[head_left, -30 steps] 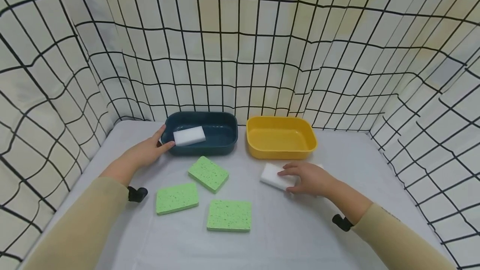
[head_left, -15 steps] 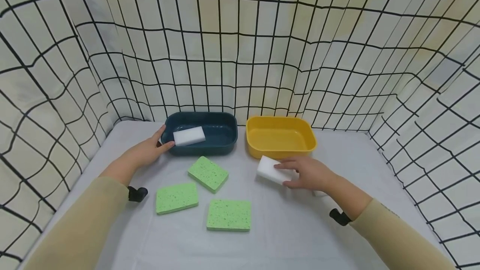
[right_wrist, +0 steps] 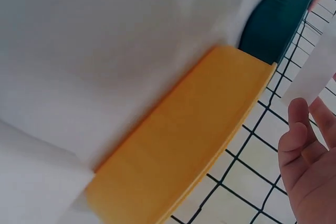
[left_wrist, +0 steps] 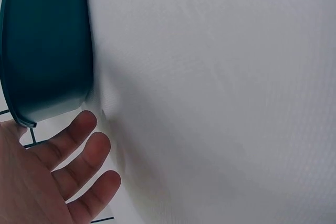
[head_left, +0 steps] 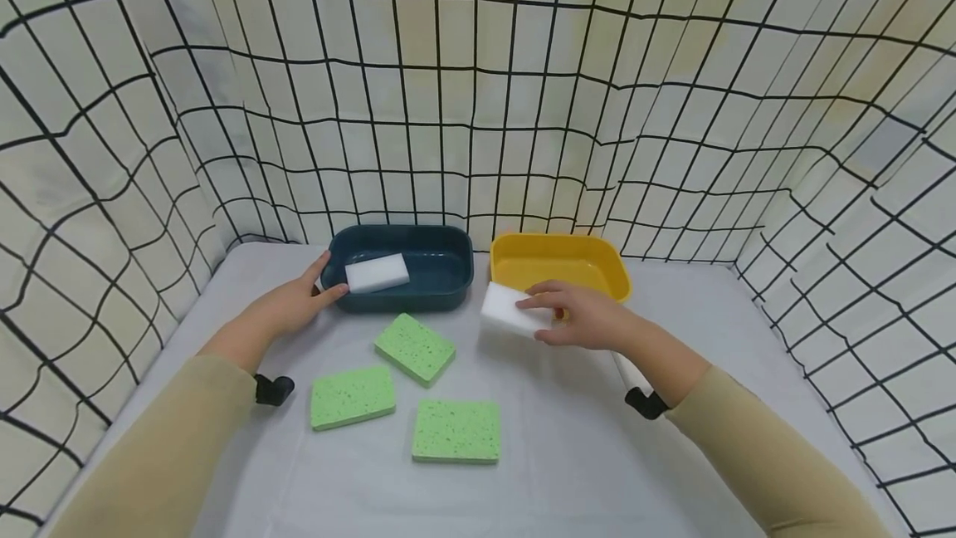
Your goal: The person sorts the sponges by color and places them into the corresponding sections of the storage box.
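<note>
White foam block (head_left: 506,310) pinched in right hand (head_left: 586,318), lifted before the yellow tray (head_left: 556,258); left hand (head_left: 293,303), fingers relaxed, steadies the blue tray (head_left: 441,281) left of it.

The head view looks forward and down from above the counter (head_left: 568,455), taking in the blue tub (head_left: 441,289) at mid-distance with the yellow tub (head_left: 597,260) just right of it. The left wrist view sits close and low beside the blue tub (left_wrist: 47,51), facing its outer wall. The right wrist view, equally close, faces the yellow tub (right_wrist: 184,145), with the blue tub (right_wrist: 275,22) beyond it. All three views share the blue tub.
</note>
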`<state>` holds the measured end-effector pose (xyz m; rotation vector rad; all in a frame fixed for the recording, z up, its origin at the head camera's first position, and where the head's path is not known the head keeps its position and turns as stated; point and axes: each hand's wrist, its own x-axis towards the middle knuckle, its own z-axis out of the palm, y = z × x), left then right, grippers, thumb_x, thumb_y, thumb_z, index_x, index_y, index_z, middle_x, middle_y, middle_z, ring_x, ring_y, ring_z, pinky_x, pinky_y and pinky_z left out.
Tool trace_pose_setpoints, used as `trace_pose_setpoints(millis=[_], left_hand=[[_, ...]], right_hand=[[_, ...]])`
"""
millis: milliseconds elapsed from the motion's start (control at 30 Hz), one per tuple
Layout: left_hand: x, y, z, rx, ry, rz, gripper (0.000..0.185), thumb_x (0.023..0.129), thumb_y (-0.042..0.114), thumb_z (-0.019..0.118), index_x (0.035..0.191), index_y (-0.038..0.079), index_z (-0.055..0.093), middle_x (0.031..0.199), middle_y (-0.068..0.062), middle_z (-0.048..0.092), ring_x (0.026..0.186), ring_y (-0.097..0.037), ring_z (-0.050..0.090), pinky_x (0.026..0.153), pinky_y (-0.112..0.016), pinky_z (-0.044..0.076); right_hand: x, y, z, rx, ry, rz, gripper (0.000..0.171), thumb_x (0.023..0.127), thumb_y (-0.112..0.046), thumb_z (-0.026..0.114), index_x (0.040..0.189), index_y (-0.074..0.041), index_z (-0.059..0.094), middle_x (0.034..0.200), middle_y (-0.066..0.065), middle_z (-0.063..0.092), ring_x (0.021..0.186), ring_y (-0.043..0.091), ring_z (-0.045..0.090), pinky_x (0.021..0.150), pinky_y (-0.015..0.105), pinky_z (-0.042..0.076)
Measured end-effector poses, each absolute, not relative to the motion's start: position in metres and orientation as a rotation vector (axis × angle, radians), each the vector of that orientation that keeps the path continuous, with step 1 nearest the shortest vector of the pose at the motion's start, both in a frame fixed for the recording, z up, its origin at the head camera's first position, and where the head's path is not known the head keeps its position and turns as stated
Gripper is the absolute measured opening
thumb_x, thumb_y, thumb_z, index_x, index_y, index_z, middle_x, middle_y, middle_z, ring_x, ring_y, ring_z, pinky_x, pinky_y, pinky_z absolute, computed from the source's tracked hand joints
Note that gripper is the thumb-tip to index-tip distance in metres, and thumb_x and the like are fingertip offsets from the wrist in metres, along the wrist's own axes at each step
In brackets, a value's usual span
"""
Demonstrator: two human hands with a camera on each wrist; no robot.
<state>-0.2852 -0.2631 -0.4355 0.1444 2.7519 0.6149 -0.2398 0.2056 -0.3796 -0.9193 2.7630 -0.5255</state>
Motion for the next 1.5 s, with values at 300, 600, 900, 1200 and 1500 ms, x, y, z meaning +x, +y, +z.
trace_pose_setpoints(millis=[300,600,900,1200,1500], left_hand=[[-0.281,-0.265,-0.436,0.142,2.755,0.627,0.094,0.094,0.076,0.026,0.157,0.022,-0.019,0.153,-0.036,0.022,0.137,-0.058,0.025,0.106,-0.072,0.024],[-0.284,-0.265,-0.436,0.132,2.757,0.619,0.095,0.093,0.078,0.027,0.157,0.024,-0.018,0.154,-0.034,0.025,0.137,-0.057,0.026,0.105,-0.072,0.025],[-0.283,-0.264,-0.436,0.112,2.746,0.637,0.095,0.092,0.079,0.027,0.157,0.026,-0.018,0.156,-0.032,0.023,0.139,-0.056,0.024,0.106,-0.072,0.023],[-0.286,-0.264,-0.438,0.113,2.748,0.638,0.094,0.093,0.078,0.028,0.157,0.026,-0.018,0.156,-0.031,0.022,0.139,-0.056,0.023,0.107,-0.072,0.023],[-0.284,-0.264,-0.438,0.093,2.74,0.63,0.095,0.092,0.079,0.027,0.156,0.027,-0.019,0.157,-0.031,0.018,0.139,-0.057,0.022,0.107,-0.072,0.022]], right_hand=[[-0.283,0.156,-0.364,-0.851,2.751,-0.576,0.046,0.09,-0.037,0.073,0.134,-0.035,0.063,0.143,-0.004,0.052,0.098,0.021,0.056,0.077,0.03,0.05],[-0.325,0.099,-0.363,-0.837,2.706,-0.523,0.046,0.092,-0.038,0.07,0.137,-0.038,0.06,0.149,-0.004,0.046,0.105,0.021,0.056,0.081,0.028,0.05],[-0.349,0.06,-0.378,-0.911,2.716,-0.282,0.046,0.094,-0.034,0.067,0.139,-0.034,0.058,0.152,-0.003,0.043,0.126,0.02,0.05,0.107,0.038,0.041],[-0.353,0.041,-0.392,-0.882,2.684,-0.147,0.041,0.094,-0.031,0.07,0.133,-0.037,0.063,0.151,-0.007,0.045,0.139,0.021,0.038,0.116,0.047,0.026],[-0.352,0.04,-0.393,-0.918,2.706,-0.146,0.041,0.091,-0.036,0.072,0.132,-0.036,0.064,0.145,-0.005,0.051,0.134,0.019,0.044,0.114,0.045,0.032]])
